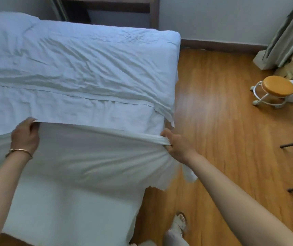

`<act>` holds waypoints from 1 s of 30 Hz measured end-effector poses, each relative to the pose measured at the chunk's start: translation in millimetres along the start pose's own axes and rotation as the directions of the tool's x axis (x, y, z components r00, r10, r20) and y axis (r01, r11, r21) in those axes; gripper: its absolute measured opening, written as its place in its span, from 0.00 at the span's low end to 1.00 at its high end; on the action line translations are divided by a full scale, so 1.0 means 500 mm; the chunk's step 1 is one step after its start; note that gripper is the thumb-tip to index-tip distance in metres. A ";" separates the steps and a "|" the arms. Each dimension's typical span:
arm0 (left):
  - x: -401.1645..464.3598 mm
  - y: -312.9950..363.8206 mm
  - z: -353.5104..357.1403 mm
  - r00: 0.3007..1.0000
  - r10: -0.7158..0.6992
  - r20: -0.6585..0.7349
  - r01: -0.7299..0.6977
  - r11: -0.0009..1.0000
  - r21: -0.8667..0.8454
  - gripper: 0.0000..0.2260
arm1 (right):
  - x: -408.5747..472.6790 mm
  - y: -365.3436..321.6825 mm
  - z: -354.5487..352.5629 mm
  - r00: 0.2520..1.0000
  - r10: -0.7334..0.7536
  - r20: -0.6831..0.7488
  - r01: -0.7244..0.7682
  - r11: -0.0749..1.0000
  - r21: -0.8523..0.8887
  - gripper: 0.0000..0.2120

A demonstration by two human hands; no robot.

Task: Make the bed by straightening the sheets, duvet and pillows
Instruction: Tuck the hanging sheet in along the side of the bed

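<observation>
— Wooden floor (222,121) runs along the right side of the bed (71,201), with a small orange stool (278,87) well beyond it by the curtain (287,29). Where's the sheet?

— White sheet (88,157) lies across the near end of the bed, its top edge lifted and pulled into a taut band. Farther up the bed sits the rumpled duvet (80,59), and a pillow (0,23) at the far left corner.

— And the hands?

— Left hand (25,137) has its fingers curled over the sheet's edge toward the bed's left side. Right hand (175,144) is closed tight on a bunched wad of the edge at the bed's right side.

— How will it handle?

— Light, soft, limp, I'd judge; it creases easily and slides over the mattress. Best held at the hem, hands wide apart, so tension spreads evenly.
</observation>
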State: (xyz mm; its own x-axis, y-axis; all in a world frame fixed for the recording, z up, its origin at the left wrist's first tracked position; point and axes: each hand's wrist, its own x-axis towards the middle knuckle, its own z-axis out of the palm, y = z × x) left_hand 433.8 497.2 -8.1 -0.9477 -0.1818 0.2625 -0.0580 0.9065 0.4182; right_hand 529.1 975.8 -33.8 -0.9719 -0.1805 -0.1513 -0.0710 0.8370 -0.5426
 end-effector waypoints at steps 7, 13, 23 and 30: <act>0.282 0.258 0.035 0.988 0.105 -0.113 -0.106 0.994 -0.002 0.16 | 0.244 0.120 -0.199 0.974 0.005 -0.227 0.002 1.000 0.030 0.11; 0.502 0.375 0.247 0.995 -0.103 0.004 0.102 0.983 -0.154 0.08 | 0.487 0.272 -0.259 0.951 0.165 -0.263 -0.031 0.894 0.448 0.10; 1.057 0.513 0.510 0.996 -0.076 0.050 0.087 0.947 -0.309 0.15 | 1.038 0.429 -0.430 0.893 0.378 -0.244 -0.127 0.731 0.670 0.11; 1.356 0.674 0.678 0.993 0.113 0.022 -0.099 0.938 -0.331 0.12 | 1.313 0.591 -0.553 0.865 0.385 -0.321 -0.213 0.862 0.461 0.13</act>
State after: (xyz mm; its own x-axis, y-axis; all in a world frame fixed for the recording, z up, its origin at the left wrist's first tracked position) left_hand -334.5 808.7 16.0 -0.9547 -0.0699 0.2891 0.1437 0.7427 0.6541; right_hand -192.0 1247.3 -65.0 -0.9403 0.3320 -0.0750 0.2493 0.5215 -0.8160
